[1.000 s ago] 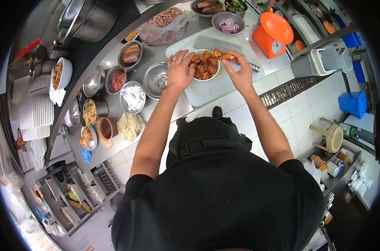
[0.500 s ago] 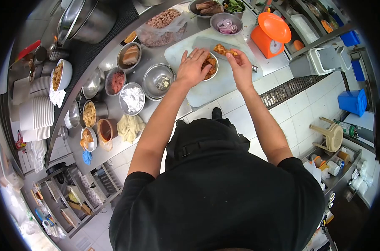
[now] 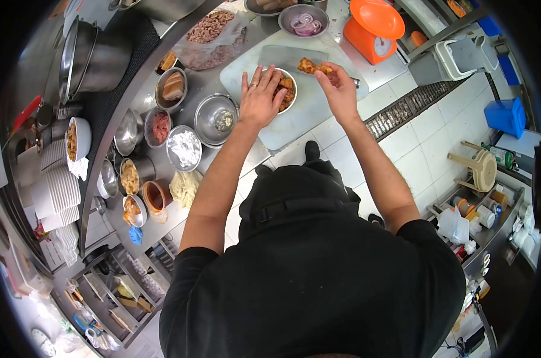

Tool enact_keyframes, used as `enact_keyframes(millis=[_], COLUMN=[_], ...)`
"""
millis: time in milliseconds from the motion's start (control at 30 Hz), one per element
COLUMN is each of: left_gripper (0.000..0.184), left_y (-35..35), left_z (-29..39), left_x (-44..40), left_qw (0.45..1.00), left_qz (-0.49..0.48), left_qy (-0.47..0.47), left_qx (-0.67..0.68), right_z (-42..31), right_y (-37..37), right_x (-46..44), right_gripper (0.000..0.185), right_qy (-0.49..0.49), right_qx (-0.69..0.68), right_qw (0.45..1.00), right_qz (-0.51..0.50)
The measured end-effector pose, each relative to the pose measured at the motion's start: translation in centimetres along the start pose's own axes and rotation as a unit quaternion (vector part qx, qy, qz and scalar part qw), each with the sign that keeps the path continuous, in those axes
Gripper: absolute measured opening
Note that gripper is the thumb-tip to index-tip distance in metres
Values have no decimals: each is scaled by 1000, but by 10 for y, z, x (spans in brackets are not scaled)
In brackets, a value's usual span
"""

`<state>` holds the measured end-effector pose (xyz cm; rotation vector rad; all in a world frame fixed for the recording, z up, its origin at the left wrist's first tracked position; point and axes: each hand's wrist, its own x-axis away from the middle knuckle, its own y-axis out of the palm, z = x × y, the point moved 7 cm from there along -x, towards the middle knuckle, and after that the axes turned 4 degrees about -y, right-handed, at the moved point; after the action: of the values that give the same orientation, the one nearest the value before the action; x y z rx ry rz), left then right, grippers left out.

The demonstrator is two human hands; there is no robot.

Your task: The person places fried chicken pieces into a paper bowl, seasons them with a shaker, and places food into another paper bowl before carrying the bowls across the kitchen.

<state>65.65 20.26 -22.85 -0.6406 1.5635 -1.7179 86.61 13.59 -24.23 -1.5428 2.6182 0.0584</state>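
A white bowl (image 3: pixel 289 102) of orange-brown food chunks stands on the pale cutting board (image 3: pixel 246 74). My left hand (image 3: pixel 259 100) lies stretched out along the bowl's left side, palm down and fingers extended, partly covering the rim. To the bowl's right, my right hand (image 3: pixel 340 90) pinches a browned, sauce-coated food chunk (image 3: pixel 309 65) above the board. Behind the bowl lies a wide-bladed knife (image 3: pixel 276 56); its handle end shows past my right hand.
Left of the board are a steel bowl (image 3: pixel 205 122), a bowl of white powder (image 3: pixel 184 148) and a bowl of raw meat (image 3: pixel 159 126). An orange scale (image 3: pixel 371 39) stands at the back right, near a bowl of sliced onion (image 3: pixel 304 21). A floor drain (image 3: pixel 407 106) runs right.
The whole view has shifted and turned slightly, moving the counter leftward and up in the picture. My left hand still rests by the bowl, and my right hand still holds the chunk.
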Motion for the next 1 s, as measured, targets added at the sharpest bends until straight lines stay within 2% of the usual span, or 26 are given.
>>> enact_keyframes(millis=[200, 400, 500, 533, 633, 667, 700, 767, 800, 933, 1000], left_gripper=[56, 57, 59, 58, 52, 44, 42, 38, 37, 40, 36], left_y=[4, -9, -31, -45, -45, -43, -32, -5, -9, -12, -3], left_z=[-1, -2, -14, -19, -57, -62, -71, -77, -71, -56, -60], left_x=[0, 6, 22, 31, 65, 73, 77, 87, 84, 68, 65], left_qw=[998, 999, 979, 968, 930, 932, 915, 846, 877, 915, 896], left_qz=[-32, -1, 105, 161, 218, 249, 195, 88, 57, 30, 6], left_qy=[-10, -4, -74, -108, -209, -211, -265, -360, -343, -330, -361], left_qx=[-57, 41, 160, 157, 210, 157, 233, 383, 332, 232, 258], right_z=[-3, -13, -7, -5, -2, 0, 2, 8, 7, -8, -20], right_y=[0, 0, 4, 5, 11, 14, 16, 23, 26, 39, 43], right_x=[-2, -1, 0, 0, 5, 6, 7, 8, 7, 2, 2], right_gripper=[38, 40, 40, 41, 45, 47, 49, 51, 52, 51, 49], right_qy=[13, 58, 69, 101, 182, 199, 215, 232, 237, 227, 215], right_qx=[-22, -80, -127, -150, -215, -233, -252, -283, -296, -342, -347], right_qw=[1000, 995, 989, 984, 960, 952, 944, 930, 924, 907, 906], right_qz=[-2, -22, 0, 4, 7, 5, 2, -23, -35, -92, -113])
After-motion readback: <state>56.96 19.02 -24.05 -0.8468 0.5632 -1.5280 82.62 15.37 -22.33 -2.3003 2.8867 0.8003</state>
